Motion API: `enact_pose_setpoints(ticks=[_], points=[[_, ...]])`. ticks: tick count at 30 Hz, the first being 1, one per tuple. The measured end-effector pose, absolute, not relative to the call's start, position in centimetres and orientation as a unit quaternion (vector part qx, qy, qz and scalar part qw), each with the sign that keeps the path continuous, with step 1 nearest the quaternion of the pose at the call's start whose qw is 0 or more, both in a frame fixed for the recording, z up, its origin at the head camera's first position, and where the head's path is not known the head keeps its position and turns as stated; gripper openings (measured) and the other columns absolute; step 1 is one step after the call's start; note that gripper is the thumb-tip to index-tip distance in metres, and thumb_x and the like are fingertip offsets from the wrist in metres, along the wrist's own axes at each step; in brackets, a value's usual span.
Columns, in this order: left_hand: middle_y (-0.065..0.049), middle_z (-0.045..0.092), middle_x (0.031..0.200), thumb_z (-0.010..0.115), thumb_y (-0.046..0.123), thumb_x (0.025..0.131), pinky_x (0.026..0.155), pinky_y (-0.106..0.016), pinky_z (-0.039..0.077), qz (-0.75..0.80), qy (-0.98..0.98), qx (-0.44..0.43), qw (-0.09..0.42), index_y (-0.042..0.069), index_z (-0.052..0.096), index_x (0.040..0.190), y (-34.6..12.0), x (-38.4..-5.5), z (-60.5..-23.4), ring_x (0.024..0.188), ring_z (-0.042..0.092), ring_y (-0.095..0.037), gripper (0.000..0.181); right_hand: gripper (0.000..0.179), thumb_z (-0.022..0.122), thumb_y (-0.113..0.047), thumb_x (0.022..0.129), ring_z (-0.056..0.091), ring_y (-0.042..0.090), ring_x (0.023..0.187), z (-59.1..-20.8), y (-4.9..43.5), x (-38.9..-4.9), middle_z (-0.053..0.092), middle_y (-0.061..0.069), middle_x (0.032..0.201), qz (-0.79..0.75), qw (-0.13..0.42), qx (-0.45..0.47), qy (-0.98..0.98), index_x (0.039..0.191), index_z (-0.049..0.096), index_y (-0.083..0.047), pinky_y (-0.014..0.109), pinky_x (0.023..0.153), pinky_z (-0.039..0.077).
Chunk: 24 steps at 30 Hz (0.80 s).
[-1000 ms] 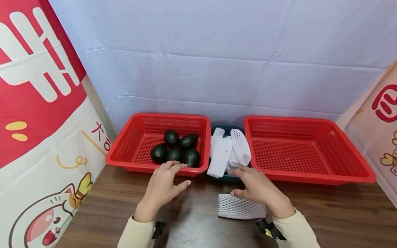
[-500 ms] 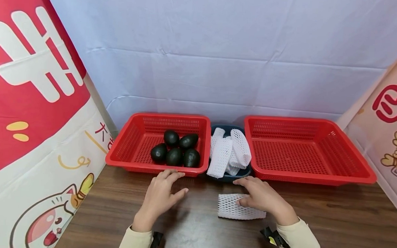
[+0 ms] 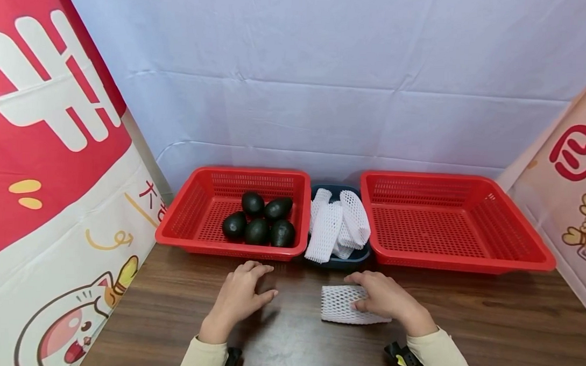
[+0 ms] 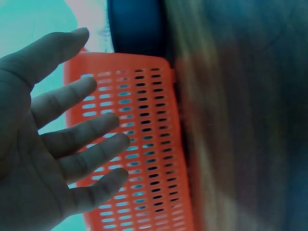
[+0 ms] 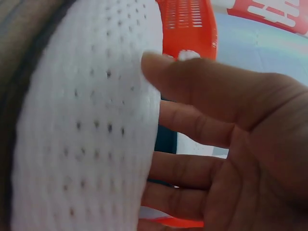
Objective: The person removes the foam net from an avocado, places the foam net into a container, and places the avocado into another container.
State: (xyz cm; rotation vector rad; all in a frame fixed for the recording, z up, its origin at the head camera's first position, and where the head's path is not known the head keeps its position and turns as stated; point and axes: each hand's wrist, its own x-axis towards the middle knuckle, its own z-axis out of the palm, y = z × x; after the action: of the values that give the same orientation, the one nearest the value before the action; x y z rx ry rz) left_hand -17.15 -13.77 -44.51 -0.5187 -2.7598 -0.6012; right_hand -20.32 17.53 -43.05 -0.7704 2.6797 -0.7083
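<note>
A white foam net sleeve (image 3: 337,303) lies on the wooden table. My right hand (image 3: 390,299) is over its right part, fingers at its far edge and thumb above it. In the right wrist view, the foam net sleeve (image 5: 91,120) covers the fingertips and the thumb meets its edge; no grip shows. My left hand (image 3: 238,299) hovers over the table with fingers spread, holding nothing, in front of the left red basket (image 3: 232,251). Several dark avocados (image 3: 257,231) lie in that basket. More foam net sleeves (image 3: 326,232) fill a dark blue basket (image 3: 343,264) in the middle.
Another red basket (image 3: 464,261) stands on the right, with its bare slotted bottom showing. A pale cloth (image 3: 296,97) hangs behind the baskets. Printed cloths (image 3: 69,197) flank both sides of the table.
My right hand has drawn back from the dark blue basket, down over the loose foam net sleeve. The left hand has drawn back from the left basket's rim. Avocados and sleeves stay put.
</note>
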Motion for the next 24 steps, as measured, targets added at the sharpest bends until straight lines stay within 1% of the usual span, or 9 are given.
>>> enact_pose_setpoints(ticks=[3,5,8,10,15,24], points=[[-0.007,0.061,0.098,0.078,0.033,0.071,0.067,-0.048,0.046,-0.206,-0.957,-0.174,0.107,0.011,0.068,0.106,-13.8,-17.2,-45.2,0.087,0.059,-0.026,0.042,0.036,0.074,-0.002,0.072,0.057,0.023,0.093,-43.6,17.5,-20.1,0.062,0.006,0.1,-0.241,0.123,-0.284,0.92,0.107,0.065,-0.005,0.043,0.076,0.046],[-0.007,0.061,0.097,0.078,0.033,0.072,0.067,-0.048,0.046,-0.208,-0.958,-0.173,0.094,0.011,0.068,0.106,-13.8,-17.2,-45.6,0.086,0.059,-0.026,0.042,0.031,0.07,0.002,0.072,0.057,0.019,0.086,-43.9,17.5,-20.1,0.063,0.003,0.095,-0.236,0.115,-0.296,0.918,0.101,0.065,-0.007,0.039,0.072,0.047],[-0.006,0.061,0.096,0.078,0.032,0.072,0.067,-0.047,0.047,-0.211,-0.958,-0.173,0.088,0.01,0.068,0.105,-13.9,-17.3,-45.9,0.086,0.059,-0.025,0.042,0.027,0.067,0.006,0.072,0.053,0.012,0.076,-44.3,17.4,-20.3,0.061,-0.001,0.087,-0.227,0.096,-0.312,0.918,0.094,0.065,-0.01,0.034,0.066,0.045],[-0.006,0.061,0.096,0.078,0.032,0.071,0.067,-0.047,0.047,-0.213,-0.958,-0.174,0.088,0.01,0.069,0.105,-13.9,-17.3,-46.1,0.086,0.059,-0.025,0.041,0.025,0.066,0.007,0.073,0.051,0.01,0.073,-44.5,17.4,-20.4,0.061,-0.002,0.084,-0.223,0.087,-0.317,0.918,0.091,0.064,-0.011,0.032,0.063,0.044],[-0.006,0.061,0.097,0.078,0.032,0.071,0.068,-0.047,0.047,-0.214,-0.958,-0.171,0.087,0.011,0.069,0.105,-13.9,-17.2,-46.2,0.087,0.059,-0.025,0.041,0.024,0.067,0.006,0.073,0.051,0.011,0.072,-44.5,17.5,-20.5,0.06,-0.003,0.082,-0.223,0.074,-0.326,0.916,0.09,0.064,-0.011,0.032,0.063,0.044],[-0.007,0.06,0.099,0.078,0.032,0.072,0.07,-0.047,0.047,-0.215,-0.958,-0.173,0.071,0.009,0.068,0.106,-13.9,-17.0,-45.9,0.088,0.059,-0.025,0.042,0.025,0.067,0.006,0.073,0.051,0.011,0.073,-43.7,17.6,-20.1,0.06,-0.004,0.082,-0.231,0.079,-0.319,0.916,0.089,0.064,-0.013,0.032,0.063,0.044]])
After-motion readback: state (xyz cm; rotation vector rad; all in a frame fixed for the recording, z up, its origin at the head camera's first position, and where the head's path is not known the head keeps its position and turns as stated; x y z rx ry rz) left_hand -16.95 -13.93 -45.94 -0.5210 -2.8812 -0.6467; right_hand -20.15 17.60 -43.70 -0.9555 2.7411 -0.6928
